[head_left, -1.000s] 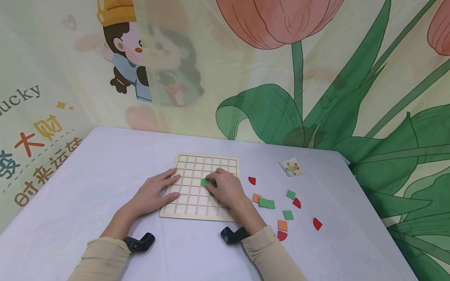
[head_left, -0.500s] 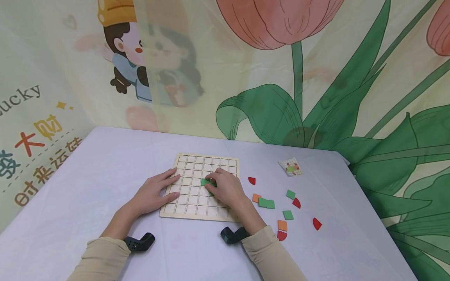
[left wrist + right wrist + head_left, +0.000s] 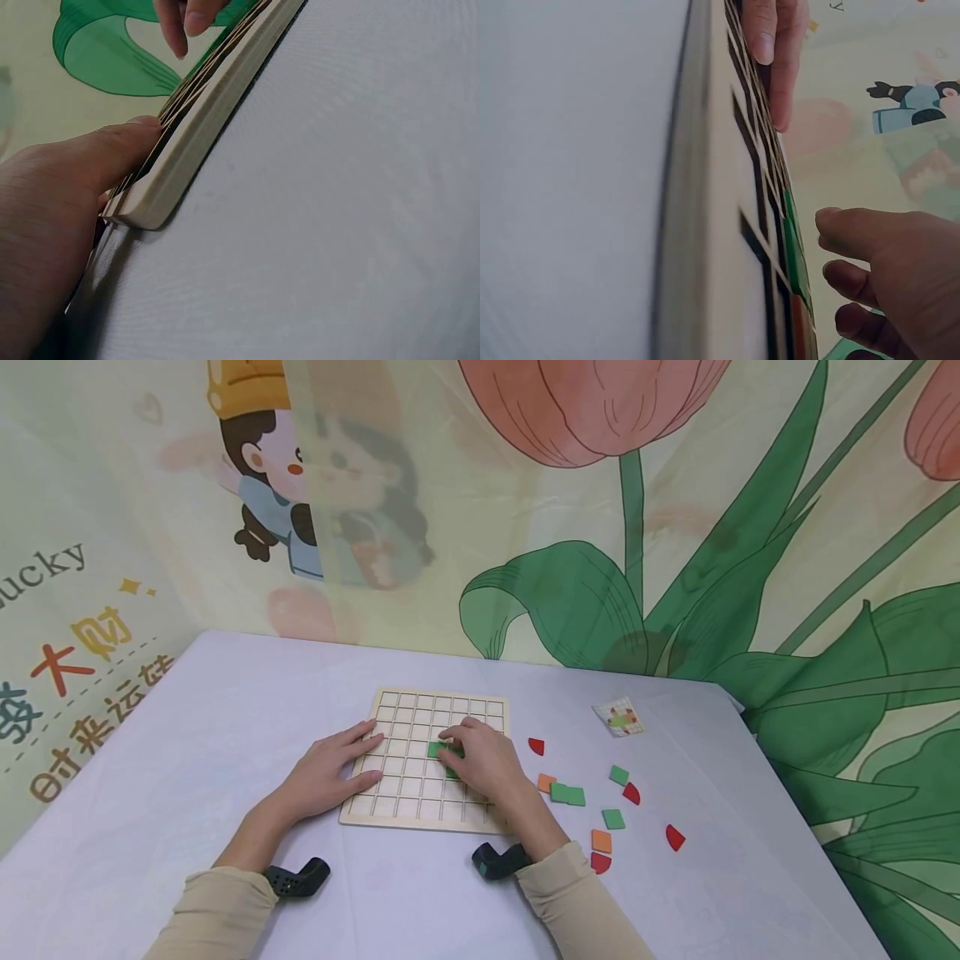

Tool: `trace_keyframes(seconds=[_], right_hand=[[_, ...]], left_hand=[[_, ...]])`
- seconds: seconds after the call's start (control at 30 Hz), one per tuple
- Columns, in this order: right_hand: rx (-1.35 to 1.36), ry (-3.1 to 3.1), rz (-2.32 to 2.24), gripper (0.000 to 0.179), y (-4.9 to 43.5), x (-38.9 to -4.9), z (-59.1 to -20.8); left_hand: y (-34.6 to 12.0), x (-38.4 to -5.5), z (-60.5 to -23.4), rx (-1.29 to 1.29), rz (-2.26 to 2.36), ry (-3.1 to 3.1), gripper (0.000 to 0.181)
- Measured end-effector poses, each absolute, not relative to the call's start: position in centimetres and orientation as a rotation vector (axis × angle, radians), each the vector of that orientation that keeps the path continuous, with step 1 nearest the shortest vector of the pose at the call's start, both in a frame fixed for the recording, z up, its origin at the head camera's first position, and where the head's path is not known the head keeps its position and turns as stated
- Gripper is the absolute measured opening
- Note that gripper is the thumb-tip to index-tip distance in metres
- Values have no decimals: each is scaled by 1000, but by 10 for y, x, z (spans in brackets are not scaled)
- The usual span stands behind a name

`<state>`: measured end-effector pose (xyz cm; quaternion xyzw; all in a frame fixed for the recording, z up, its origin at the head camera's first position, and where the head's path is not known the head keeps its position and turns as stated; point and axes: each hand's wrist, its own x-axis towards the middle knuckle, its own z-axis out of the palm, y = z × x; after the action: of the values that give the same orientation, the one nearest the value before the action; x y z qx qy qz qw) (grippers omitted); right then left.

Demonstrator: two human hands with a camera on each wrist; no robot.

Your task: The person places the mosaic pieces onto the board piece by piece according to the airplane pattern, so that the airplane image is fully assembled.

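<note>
A square wooden grid board (image 3: 397, 785) lies on the white table. My left hand (image 3: 322, 772) rests on its left edge, fingers spread over the rim; the left wrist view shows that hand's thumb (image 3: 135, 146) lying along the board's edge. Over the right half of the board is my right hand (image 3: 483, 764), its fingers bent and a gap between thumb and forefinger. Beneath it, green square tiles (image 3: 435, 749) sit in the grid, partly hidden. From the right wrist, a green tile (image 3: 793, 247) and an orange tile (image 3: 802, 322) show in the board, with the fingertips apart from them.
Right of the board lie loose green squares (image 3: 613, 819), orange squares (image 3: 602, 841) and red quarter-round pieces (image 3: 675, 837). A small pattern card (image 3: 621, 717) lies farther back. A printed cloth wall (image 3: 420, 610) stands behind the table.
</note>
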<state>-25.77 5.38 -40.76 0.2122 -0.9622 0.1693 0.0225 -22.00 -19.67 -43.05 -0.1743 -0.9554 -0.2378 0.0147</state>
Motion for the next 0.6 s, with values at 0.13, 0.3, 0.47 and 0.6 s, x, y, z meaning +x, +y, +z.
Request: trace_keyframes(seconds=[0.13,0.3,0.47,0.6], right_hand=[[618,-2975,567,27,60,-260,-403],[510,-2969,622,26,75,-265,-397],[340,-2969,715,27,93,-269,-390],[237,-2947,756,28,111,-273,-387]], left_hand=[[-197,-220,-432,-538,-747,-2969,62],[-197,-220,-432,-528,-751,-2968,62],[-196,-219,-431,-527,-745,-2971,62],[-196,-219,-430,-534,-744,-2965,62]])
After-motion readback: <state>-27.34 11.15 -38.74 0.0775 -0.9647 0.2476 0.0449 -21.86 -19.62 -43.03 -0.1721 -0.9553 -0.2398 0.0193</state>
